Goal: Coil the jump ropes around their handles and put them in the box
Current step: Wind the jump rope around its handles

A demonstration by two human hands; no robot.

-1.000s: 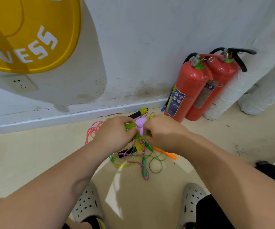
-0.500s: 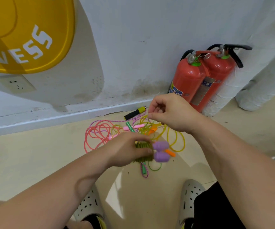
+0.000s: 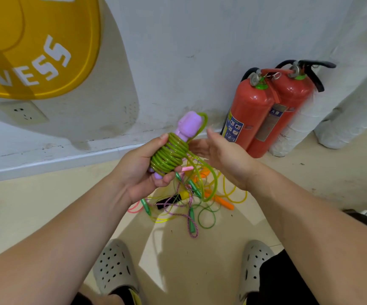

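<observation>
My left hand [image 3: 141, 170] grips a jump rope with purple handles [image 3: 188, 124], its green cord [image 3: 170, 154] wound in many turns around them. A loose loop of that cord hangs down to the right of the coil. My right hand [image 3: 224, 156] is held just right of the coil with fingers spread, blurred; the cord runs past its palm and I cannot tell whether it touches. On the floor below lies a tangle of other jump ropes [image 3: 189, 201]: pink, yellow, green and braided cords with green, orange and black-yellow handles. No box is in view.
Two red fire extinguishers [image 3: 266, 115] stand against the white wall at the right, beside white wrapped pipes [image 3: 341, 111]. A wall socket [image 3: 22, 112] sits low on the left. My two grey clogs [image 3: 116, 267] are on the beige floor near the bottom.
My left hand has raised the coiled rope and turned it upright. My right hand dropped from above the pile to beside the coil and its fingers have spread.
</observation>
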